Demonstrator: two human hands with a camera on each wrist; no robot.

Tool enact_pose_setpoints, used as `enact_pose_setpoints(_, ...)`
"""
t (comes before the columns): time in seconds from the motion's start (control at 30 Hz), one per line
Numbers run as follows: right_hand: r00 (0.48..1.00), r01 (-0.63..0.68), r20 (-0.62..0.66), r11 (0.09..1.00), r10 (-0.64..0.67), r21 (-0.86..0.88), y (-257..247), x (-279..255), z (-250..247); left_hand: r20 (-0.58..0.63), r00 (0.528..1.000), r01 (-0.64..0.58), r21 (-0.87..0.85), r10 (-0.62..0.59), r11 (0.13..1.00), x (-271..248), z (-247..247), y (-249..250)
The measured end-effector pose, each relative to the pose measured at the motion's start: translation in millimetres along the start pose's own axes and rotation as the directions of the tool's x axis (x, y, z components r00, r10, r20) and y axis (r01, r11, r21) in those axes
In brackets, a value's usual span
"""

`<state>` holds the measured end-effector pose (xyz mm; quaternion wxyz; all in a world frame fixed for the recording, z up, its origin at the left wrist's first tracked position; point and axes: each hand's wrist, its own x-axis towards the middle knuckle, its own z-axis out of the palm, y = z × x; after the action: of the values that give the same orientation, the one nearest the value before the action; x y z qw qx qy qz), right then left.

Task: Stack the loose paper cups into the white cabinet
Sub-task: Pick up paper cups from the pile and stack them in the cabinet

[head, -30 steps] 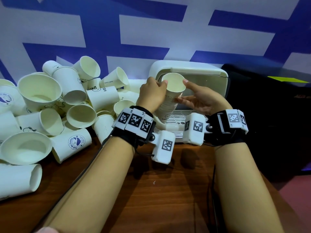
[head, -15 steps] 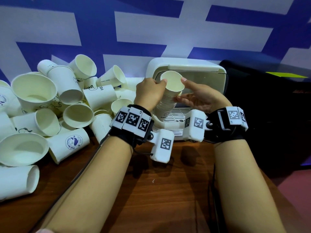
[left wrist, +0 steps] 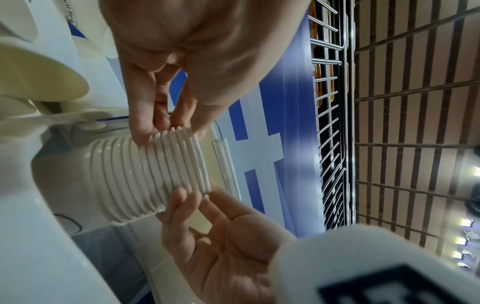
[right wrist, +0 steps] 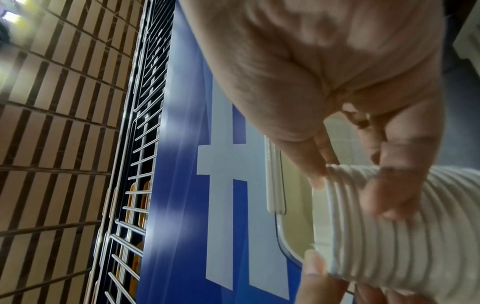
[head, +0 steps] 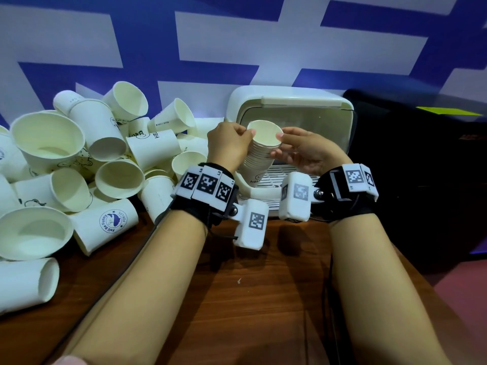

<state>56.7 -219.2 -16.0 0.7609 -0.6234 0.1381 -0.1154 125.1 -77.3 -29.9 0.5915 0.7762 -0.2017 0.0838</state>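
1. The stack of paper cups (head: 259, 154) is held in front of the open white cabinet (head: 290, 106), as half a second ago, but it now sits a little lower against the cabinet opening.
2. The left hand (head: 229, 146) pinches the upper rims with curled fingers; the right hand (head: 303, 151) touches the other side with nearly straight fingertips (left wrist: 182, 195).
3. The stack leans; its long axis runs from the base near the cabinet's grid floor up and right, mouth toward the camera.
4. Loose cups (head: 79, 164) lie piled on the left of the wooden table (head: 250, 312), before a blue and white wall (head: 210, 48).
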Motion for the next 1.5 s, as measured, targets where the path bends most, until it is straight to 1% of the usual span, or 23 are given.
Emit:
enact_pose_setpoints(0.07, 1.000, -0.019, -0.019, 1.000, 0.019, -0.015, 1, 2, 2, -0.009, 1.000, -0.026, 0.049, 0.027, 0.998, -1, 0, 1)
enact_pose_setpoints(0.23, 0.998, -0.056, -0.001, 0.998, 0.056, -0.017, 0, 3, 7, 0.011, 0.999, -0.047, 0.305, 0.046, 0.951, -8, -2, 14)
enact_pose_setpoints(0.33, 0.998, -0.062, 0.015, 0.998, 0.062, -0.027, 2, 4, 9, 0.060, 0.998, -0.037, 0.352, 0.017, 0.935, -4, -1, 14)
enact_pose_setpoints(0.4, 0.997, -0.067, 0.021, 0.992, 0.069, -0.103, 3, 5, 10, 0.100, 0.995, -0.018, 0.363, -0.020, 0.932, -3, 1, 13)
enact_pose_setpoints(0.53, 0.997, -0.067, 0.034, 0.975, 0.076, -0.212, 6, 7, 9, 0.187, 0.979, 0.008, 0.356, -0.080, 0.934, -6, 3, 16)
enact_pose_setpoints(0.67, 0.991, -0.082, 0.081, 0.958, 0.108, -0.276, 7, 9, 8, 0.256, 0.957, 0.067, 0.257, -0.135, 0.964, -11, 4, 19)
enact_pose_setpoints(0.77, 0.988, -0.088, 0.089, 0.945, 0.122, -0.315, 9, 11, 8, 0.274, 0.951, 0.095, 0.183, -0.144, 0.979, -16, 4, 22)
enact_pose_setpoints(0.9, 0.988, -0.090, 0.090, 0.948, 0.122, -0.305, 8, 11, 11, 0.297, 0.945, 0.067, 0.239, -0.139, 0.969, -17, 5, 20)
enact_pose_setpoints(1.1, 0.992, -0.039, 0.103, 0.957, 0.071, -0.287, 11, 11, 20, 0.342, 0.928, 0.097, 0.158, -0.147, 0.983, -20, 5, 16)
enact_pose_setpoints(1.2, 0.994, -0.050, 0.075, 0.958, 0.074, -0.281, 12, 11, 22, 0.379, 0.913, 0.101, 0.145, -0.150, 0.984, -20, 5, 15)
enact_pose_setpoints(1.33, 0.994, -0.082, 0.054, 0.960, 0.100, -0.268, 10, 9, 22, 0.395, 0.906, 0.086, 0.180, -0.152, 0.980, -18, 1, 18)
enact_pose_setpoints(1.4, 0.994, -0.105, 0.008, 0.959, 0.111, -0.262, 8, 7, 21, 0.417, 0.896, 0.075, 0.197, -0.153, 0.977, -15, -5, 20)
enact_pose_setpoints(1.5, 0.991, -0.125, -0.077, 0.957, 0.109, -0.261, 0, 1, 22, 0.464, 0.867, 0.085, 0.222, -0.182, 0.971, -12, -20, 26)
